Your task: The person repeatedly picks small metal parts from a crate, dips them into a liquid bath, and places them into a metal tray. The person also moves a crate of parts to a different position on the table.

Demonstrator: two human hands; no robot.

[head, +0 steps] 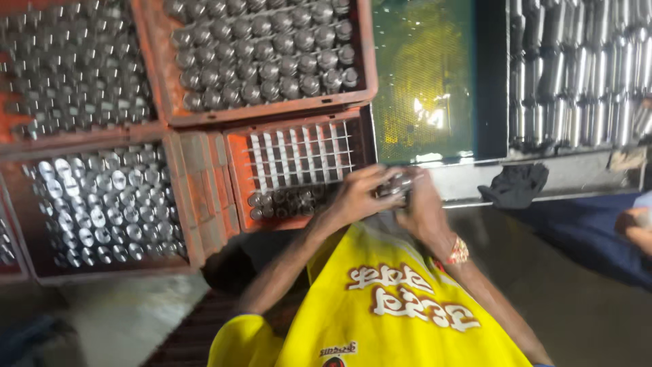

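My left hand [356,197] and my right hand [424,207] meet just in front of an orange crate [238,177] with a white grid insert. Together they clasp a small cluster of shiny metal cylinders [395,183]; motion blur hides the exact grip. Only the near rows of the grid [299,156] hold dark metal cylinders [288,202], and the rest of its cells stand open. A red-and-gold bracelet [458,251] is on my right wrist. My yellow shirt [380,306] fills the bottom of the view.
Three more orange crates packed with upright metal cylinders sit at the left [102,204], far left [68,68] and top middle [265,54]. A green liquid tank [421,75] lies beyond my hands. A rack of metal tubes [577,68], a black cloth [516,185] and another person's hand [635,228] are on the right.
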